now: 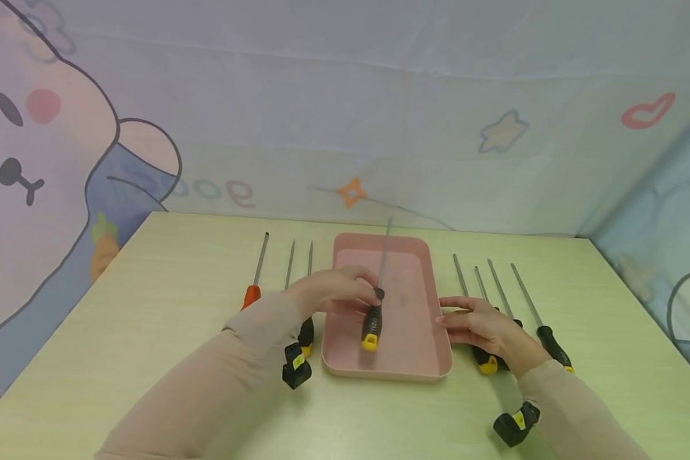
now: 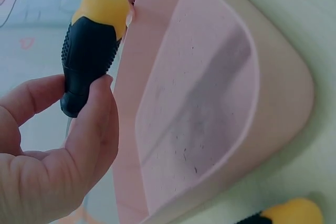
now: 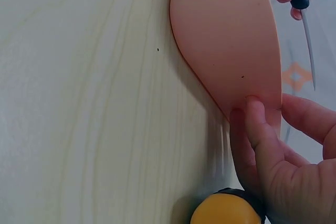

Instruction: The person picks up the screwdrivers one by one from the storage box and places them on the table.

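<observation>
In the head view my left hand [image 1: 345,291] pinches a slotted-end screwdriver [image 1: 372,326] with a black handle and yellow end, its shaft pointing away. It hangs tilted over the pink tray [image 1: 411,374]. The left wrist view shows thumb and fingers at the neck of the black-and-yellow handle [image 2: 92,40]. At the tray's right side, my right hand [image 1: 483,326] holds the wall near the rim. In the right wrist view, fingertips [image 3: 255,106] press the outer wall while another finger meets the rim. The tray floor shows a shadow and small dark specks.
Left of the tray lie an orange-handled screwdriver [image 1: 252,296] and two others, partly hidden by my left arm. On the right several screwdrivers lie side by side, one with a black handle [image 1: 552,345]. A printed cloth [image 1: 379,128] hangs behind the table [image 1: 345,421].
</observation>
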Available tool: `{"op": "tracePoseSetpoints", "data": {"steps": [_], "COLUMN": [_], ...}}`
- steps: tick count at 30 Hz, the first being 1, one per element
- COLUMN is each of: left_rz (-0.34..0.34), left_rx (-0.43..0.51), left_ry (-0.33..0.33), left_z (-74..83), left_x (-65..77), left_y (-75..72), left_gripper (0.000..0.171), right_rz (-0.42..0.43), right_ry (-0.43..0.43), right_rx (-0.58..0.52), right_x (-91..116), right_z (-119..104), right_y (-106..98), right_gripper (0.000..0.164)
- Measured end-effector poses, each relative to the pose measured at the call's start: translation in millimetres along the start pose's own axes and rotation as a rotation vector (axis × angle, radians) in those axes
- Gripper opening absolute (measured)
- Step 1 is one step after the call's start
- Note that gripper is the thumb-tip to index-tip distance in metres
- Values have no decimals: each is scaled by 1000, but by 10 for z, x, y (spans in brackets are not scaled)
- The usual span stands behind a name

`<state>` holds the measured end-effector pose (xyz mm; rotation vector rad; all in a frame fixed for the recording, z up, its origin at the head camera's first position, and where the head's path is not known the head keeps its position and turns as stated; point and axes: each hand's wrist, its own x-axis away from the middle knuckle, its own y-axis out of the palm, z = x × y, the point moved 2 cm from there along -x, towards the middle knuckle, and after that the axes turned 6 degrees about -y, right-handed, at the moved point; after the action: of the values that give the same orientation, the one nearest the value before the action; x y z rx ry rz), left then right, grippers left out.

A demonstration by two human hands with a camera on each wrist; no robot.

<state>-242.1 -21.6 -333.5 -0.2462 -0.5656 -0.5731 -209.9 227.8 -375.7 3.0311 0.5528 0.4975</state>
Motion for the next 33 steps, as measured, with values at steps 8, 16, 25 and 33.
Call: {"op": "tracePoseSetpoints", "data": {"steps": [8, 16, 25, 33], "left_rz": [4, 26, 69, 109], "left_rx": [-30, -9, 10, 23], "left_ry": [6, -1, -13, -29], "left_z": [-73, -164, -270, -407], "left_x": [115, 202, 247, 312], "left_y": [-158, -337, -542, -714], "left_gripper": [34, 32, 36, 37], "right_rz": [4, 8, 5, 13], "right_ry": [5, 6, 6, 10], "right_rx": [9, 18, 11, 19], "right_x": [-4, -11, -5, -11], "right_z": [-7, -12, -9, -5], "right_y": [12, 9, 12, 9], "right_gripper": [66, 65, 66, 65]}}
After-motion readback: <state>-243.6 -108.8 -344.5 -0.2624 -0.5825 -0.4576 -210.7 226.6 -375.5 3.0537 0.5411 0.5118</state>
